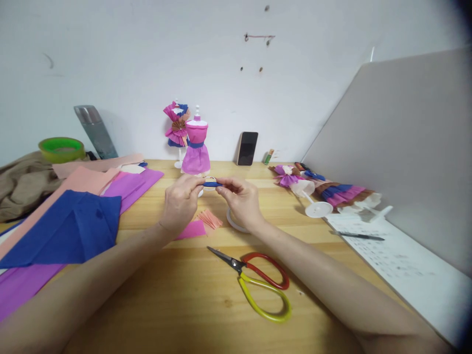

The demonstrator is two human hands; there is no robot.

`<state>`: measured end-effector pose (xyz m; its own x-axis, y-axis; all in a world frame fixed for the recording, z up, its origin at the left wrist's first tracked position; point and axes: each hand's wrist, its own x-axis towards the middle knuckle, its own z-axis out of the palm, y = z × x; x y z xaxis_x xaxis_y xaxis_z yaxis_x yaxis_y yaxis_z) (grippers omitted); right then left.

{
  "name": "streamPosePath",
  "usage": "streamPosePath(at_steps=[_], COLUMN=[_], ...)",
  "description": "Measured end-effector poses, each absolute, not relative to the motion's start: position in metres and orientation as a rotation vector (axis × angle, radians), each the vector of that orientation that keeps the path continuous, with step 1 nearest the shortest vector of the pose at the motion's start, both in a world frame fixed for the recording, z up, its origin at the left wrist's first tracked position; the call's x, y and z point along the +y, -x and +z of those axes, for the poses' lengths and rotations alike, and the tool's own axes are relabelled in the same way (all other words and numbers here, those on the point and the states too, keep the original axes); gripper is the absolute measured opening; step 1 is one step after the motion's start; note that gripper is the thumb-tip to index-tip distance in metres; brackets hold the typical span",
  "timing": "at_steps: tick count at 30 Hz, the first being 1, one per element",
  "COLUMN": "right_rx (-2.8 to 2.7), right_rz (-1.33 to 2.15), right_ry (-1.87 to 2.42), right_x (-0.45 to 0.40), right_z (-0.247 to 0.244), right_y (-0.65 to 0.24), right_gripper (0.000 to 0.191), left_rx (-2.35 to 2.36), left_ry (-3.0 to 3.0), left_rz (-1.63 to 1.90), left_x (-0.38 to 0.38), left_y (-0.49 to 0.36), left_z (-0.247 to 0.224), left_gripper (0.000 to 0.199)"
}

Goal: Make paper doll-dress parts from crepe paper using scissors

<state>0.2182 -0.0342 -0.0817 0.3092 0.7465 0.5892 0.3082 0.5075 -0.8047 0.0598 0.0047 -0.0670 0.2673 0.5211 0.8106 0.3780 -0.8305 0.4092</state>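
A narrow blue folded strip (212,184) is stretched between my two hands, above the middle of the table. My left hand (181,200) pinches its left end and my right hand (241,200) pinches its right end. Just behind stands a small mannequin (196,147) in a pink dress with a blue waistband. Below my hands lie a pleated peach piece (210,219) and a flat pink piece (192,229). A round white object (233,221) is partly hidden by my right hand. Scissors (239,265) with red and yellow handles lie nearer me, blades pointing left.
Blue, peach and purple sheets (73,226) cover the left side, near a green tape roll (61,149) and a bottle (95,132). A phone (248,148) leans on the wall. Dressed mannequins (319,209) lie at right, beside a pen (359,236) on paper (401,260).
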Motion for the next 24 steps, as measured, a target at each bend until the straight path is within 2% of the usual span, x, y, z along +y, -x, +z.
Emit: streamPosePath(at_steps=[8, 19, 21, 24], right_rx=[-1.461, -1.466, -1.473, -1.513], right_rz=[0.157, 0.205, 0.234, 0.195], right_ry=[1.213, 1.264, 1.282, 1.316], right_x=[-0.0365, -0.0320, -0.0310, -0.0309], right_z=[-0.0778, -0.0819, -0.0821, -0.0807], right_y=[-0.2197, -0.2229, -0.2245, -0.2262], right_gripper=[0.007, 0.005, 0.006, 0.008], left_rx=[0.904, 1.068, 1.064, 0.961], left_ry=[-2.478, -2.421, -2.425, -2.558], left_rz=[1.583, 1.421, 1.382, 1.372], left_x=[0.0055, 0.0053, 0.0058, 0.0034], left_y=[-0.0617, -0.0618, -0.0615, -0.0620], left_z=[-0.0729, -0.0739, -0.0730, -0.0709], left_gripper=[0.015, 0.011, 0.021, 0.050])
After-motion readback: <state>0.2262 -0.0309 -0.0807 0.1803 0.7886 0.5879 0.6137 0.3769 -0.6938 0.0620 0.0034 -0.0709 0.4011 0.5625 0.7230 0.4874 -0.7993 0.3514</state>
